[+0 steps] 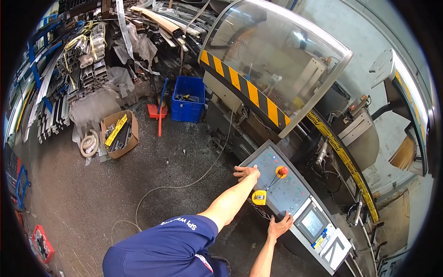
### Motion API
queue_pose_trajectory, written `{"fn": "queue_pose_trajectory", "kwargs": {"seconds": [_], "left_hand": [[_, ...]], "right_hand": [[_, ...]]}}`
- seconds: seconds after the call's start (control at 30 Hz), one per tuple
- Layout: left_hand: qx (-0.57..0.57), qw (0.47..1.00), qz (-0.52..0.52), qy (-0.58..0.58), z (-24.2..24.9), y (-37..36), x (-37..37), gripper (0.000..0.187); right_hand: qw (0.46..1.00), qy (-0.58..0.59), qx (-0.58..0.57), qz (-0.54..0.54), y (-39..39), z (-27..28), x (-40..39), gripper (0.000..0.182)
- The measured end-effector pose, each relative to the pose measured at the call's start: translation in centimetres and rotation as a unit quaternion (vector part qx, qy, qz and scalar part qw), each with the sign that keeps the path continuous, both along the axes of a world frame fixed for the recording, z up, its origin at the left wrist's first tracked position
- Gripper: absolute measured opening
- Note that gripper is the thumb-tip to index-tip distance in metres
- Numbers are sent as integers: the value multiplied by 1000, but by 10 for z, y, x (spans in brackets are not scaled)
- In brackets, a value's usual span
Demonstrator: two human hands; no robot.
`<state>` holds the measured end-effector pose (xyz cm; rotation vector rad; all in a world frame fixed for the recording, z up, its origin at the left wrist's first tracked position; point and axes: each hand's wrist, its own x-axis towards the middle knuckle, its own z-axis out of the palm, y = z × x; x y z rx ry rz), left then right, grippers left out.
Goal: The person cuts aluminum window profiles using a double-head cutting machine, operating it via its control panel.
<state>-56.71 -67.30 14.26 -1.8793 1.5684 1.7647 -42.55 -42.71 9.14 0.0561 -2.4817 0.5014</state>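
My left hand [248, 172] is at the upper left edge of a grey control panel [288, 193], thumb on its face and fingers spread over the side. My right hand [280, 226] rests at the panel's lower edge, near the screen, fingers apart with tips touching the face. Neither hand holds anything visible. Between them a yellow tape measure [259, 197] sits at the panel's near edge. A red mushroom button [282, 171] on a yellow base stands out above it. Beside my right hand is a lit screen [311, 224], with pens [320, 240] and a white sheet [336, 251] beyond.
A machine with a clear hood [277, 60] and striped edge stands behind the panel. A blue bin [188, 99], a cardboard box [121, 134] and a red-handled tool [160, 115] are on the floor. A cable [170, 187] crosses it. Metal profiles [87, 69] are stacked at upper left.
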Motion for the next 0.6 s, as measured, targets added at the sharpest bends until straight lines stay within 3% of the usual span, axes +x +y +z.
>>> {"fn": "queue_pose_trajectory", "kwargs": {"seconds": [0.37,0.6], "left_hand": [[-25,1000,6,-2,-2,-1,0,108],[-20,999,-23,-15,0,-4,3,107]], "right_hand": [[1000,-22,9,-8,-12,7,-5,64],[992,-82,57,79,-47,25,-14,67]]}}
